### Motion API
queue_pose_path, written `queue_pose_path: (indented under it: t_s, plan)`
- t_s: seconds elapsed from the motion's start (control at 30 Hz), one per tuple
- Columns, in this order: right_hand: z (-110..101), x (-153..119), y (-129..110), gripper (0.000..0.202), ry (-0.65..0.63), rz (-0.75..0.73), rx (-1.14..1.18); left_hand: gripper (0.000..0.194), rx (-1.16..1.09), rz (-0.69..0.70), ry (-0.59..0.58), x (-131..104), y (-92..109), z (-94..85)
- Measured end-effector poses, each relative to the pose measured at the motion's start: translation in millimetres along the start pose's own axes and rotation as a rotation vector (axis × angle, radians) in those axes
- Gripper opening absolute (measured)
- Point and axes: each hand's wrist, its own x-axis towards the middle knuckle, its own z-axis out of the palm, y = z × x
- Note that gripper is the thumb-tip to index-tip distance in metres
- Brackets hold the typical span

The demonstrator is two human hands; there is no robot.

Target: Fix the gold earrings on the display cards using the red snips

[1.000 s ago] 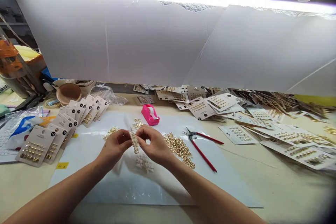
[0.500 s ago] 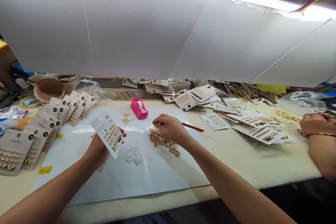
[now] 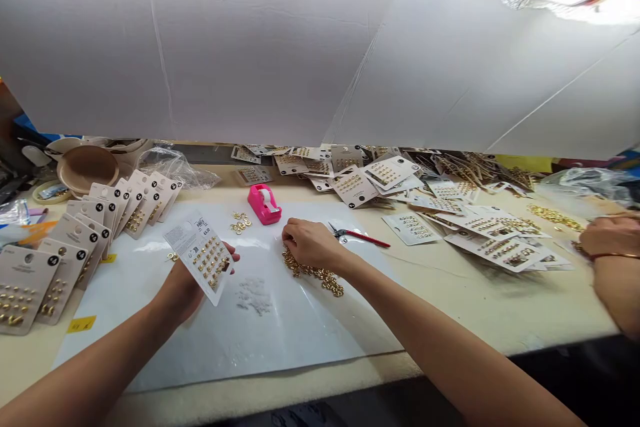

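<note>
My left hand [image 3: 186, 290] grips an earring card [image 3: 200, 253], tilted, its back with printed text and rows of small gold pieces facing me. Over the heap of small gold rings [image 3: 320, 280] is my right hand [image 3: 313, 240], fingers bent together and pointing down at the heap's left edge; whatever is between the fingertips is hidden. Between the hands lies a little pile of tiny clear pieces [image 3: 254, 295] on the white sheet [image 3: 200, 353]. A few larger gold rings [image 3: 241, 222] lie beyond it.
A pink tape dispenser [image 3: 264, 204] and red-handled pliers [image 3: 367, 238] lie behind my right hand. Filled earring cards [image 3: 75, 233] stand overlapped at left; more cards [image 3: 493, 233] are heaped at right and back. A co-worker's hand [image 3: 607, 237] is at the right edge.
My right hand has come slightly left and down onto the gold heap, uncovering the pliers' tip. The left hand still holds the card. The view has shifted a little.
</note>
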Motion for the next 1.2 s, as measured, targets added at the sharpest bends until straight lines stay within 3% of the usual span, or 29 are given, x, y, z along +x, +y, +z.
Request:
queue_pose_path:
  t_s: [0.2,0.3,0.37,0.47,0.53,0.6,0.73,0.9,1.0,1.1,1.2]
  plan:
    - [6,-10,-26,0.017,-0.008,-0.068,0.04,0.024,0.014,-0.002,-0.035,0,-2,-1.3]
    - [10,-18,-27,0.024,0.019,-0.072,0.056,0.024,0.017,-0.001,-0.03,0,-1,-1.2]
    - [8,-26,-13,0.028,0.091,-0.02,0.09,0.026,0.006,-0.002,-0.027,0,0,-1.0]
    - [2,-43,25,0.027,0.21,0.185,0.025,0.026,0.0,-0.018,-0.006,0,1,-0.1]
    - [1,-54,53,0.031,0.162,0.333,-0.122,0.025,0.001,-0.02,-0.001,0,1,0.6]
    - [3,-64,75,0.048,0.042,0.397,-0.214,0.025,0.002,-0.009,0.0,1,1,0.9]
    - [10,-71,92,0.06,-0.077,0.421,-0.221,0.023,0.019,-0.008,0.003,1,1,1.3]
    - [2,-73,93,0.051,-0.091,0.404,-0.201,0.027,0.006,-0.023,0.009,0,4,3.5]
    - [-5,-78,94,0.041,-0.02,0.365,-0.217,0.028,-0.015,-0.027,0.002,0,4,4.3]
    - [-12,-82,85,0.04,0.049,0.164,-0.149,0.026,-0.029,-0.018,0.0,0,3,3.5]
    - [-21,-78,65,0.043,0.024,-0.097,-0.14,0.026,-0.036,-0.008,-0.009,0,1,1.4]
